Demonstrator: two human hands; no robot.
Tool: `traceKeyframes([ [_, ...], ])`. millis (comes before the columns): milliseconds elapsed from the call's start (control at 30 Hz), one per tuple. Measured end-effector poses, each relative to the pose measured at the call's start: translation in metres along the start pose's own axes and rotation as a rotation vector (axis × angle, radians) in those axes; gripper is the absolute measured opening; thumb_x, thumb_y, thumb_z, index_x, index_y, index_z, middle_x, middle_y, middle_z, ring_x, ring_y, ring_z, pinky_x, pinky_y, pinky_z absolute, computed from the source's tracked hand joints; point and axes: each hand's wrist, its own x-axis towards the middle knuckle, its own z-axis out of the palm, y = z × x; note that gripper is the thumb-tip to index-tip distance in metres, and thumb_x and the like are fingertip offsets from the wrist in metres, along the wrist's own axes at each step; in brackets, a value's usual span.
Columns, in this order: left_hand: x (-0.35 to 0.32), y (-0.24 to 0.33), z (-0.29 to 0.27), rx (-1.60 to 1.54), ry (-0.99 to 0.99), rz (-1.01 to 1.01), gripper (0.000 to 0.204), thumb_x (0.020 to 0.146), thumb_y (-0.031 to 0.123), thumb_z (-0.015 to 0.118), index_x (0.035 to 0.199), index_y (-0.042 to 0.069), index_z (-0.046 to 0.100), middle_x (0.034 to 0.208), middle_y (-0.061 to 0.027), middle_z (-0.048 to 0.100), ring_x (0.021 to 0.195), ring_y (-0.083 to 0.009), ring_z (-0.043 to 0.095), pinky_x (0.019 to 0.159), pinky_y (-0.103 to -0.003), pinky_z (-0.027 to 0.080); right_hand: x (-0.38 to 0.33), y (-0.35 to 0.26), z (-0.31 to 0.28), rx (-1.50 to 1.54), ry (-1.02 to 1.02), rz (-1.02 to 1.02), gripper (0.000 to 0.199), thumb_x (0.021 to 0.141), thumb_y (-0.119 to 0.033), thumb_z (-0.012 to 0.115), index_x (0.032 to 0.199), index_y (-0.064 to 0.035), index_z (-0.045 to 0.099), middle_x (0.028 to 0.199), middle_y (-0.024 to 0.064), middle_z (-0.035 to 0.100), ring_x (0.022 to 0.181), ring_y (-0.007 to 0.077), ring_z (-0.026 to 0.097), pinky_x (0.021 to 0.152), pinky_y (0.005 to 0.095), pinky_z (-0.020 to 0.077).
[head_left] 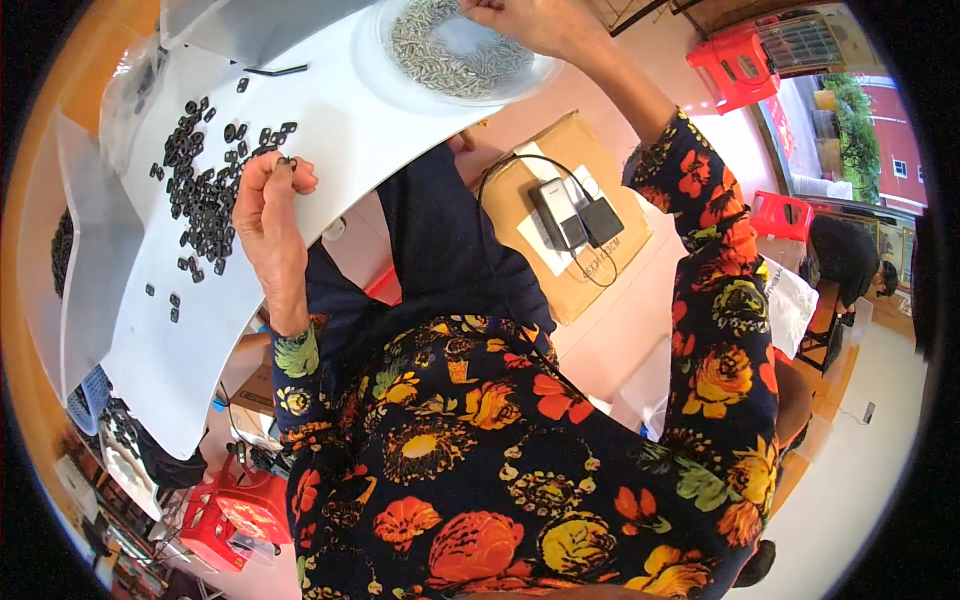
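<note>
Black parts (208,205) lie heaped on the white table (345,110), with a round dish (462,38) of screws (440,66) to their right. Hands are well apart: the right hand (525,18) is over the dish, its hold unclear; the left hand (268,225) pinches a black piece (286,162) just beside the heap. The step looks like picking from the dish; next calls for singling out one screw. Loose parts point every way; the pinched one's long axis is too small to read.
</note>
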Motion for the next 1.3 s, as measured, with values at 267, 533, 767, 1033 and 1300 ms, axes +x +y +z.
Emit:
traceKeyframes([
  [267,-0.001,0.003,0.001,0.017,0.026,-0.028,0.009,0.090,0.008,0.052,0.091,0.002,0.058,0.073,-0.0032,0.060,0.078,-0.0125,0.056,0.079,-0.027,0.044,0.009,-0.025,0.007,-0.377,-0.140,-0.053,0.015,0.071,-0.013,0.057,0.067,-0.0020,0.066,0.069,0.0194,0.063,0.067,0.0324,0.062,0.066,0.0414,0.0507],
  [533,-0.001,0.005,0.006,-0.003,0.051,-0.054,0.010,0.089,0.009,0.052,0.090,0.001,0.058,0.074,-0.0036,0.060,0.074,-0.0116,0.056,0.074,-0.026,0.045,0.010,-0.011,0.033,-0.426,-0.197,0.090,0.013,0.068,-0.009,0.057,0.063,0.0010,0.064,0.069,0.0218,0.062,0.067,0.0324,0.064,0.065,0.0395,0.0511],
  [767,0.002,0.001,-0.003,-0.125,0.018,-0.079,0.015,0.089,0.009,0.048,0.092,-0.002,0.059,0.075,-0.0065,0.062,0.072,-0.0121,0.057,0.070,-0.026,0.046,0.026,-0.103,0.004,0.566,-0.225,0.497,0.015,0.075,-0.003,0.061,0.088,0.0040,0.066,0.071,0.0083,0.065,0.063,0.0130,0.059,0.058,0.0276,0.0473],
  [1033,0.006,0.005,0.004,-0.058,-0.040,-0.106,0.015,0.089,0.010,0.048,0.088,0.001,0.060,0.074,-0.0036,0.062,0.070,-0.0092,0.057,0.069,-0.024,0.046,0.008,-0.127,0.088,1.061,-0.324,0.344,0.013,0.086,-0.011,0.063,0.095,-0.0019,0.067,0.079,0.0009,0.063,0.071,0.0079,0.058,0.068,0.0209,0.0474],
  [1300,0.005,0.009,0.006,0.010,-0.005,-0.082,0.012,0.089,0.009,0.049,0.086,0.001,0.059,0.072,-0.0029,0.062,0.068,-0.0086,0.058,0.066,-0.023,0.048,0.009,-0.127,0.103,1.313,-0.212,0.367,0.015,0.082,-0.004,0.065,0.097,-0.0011,0.065,0.076,0.0025,0.063,0.068,0.0081,0.057,0.065,0.0212,0.0476],
])
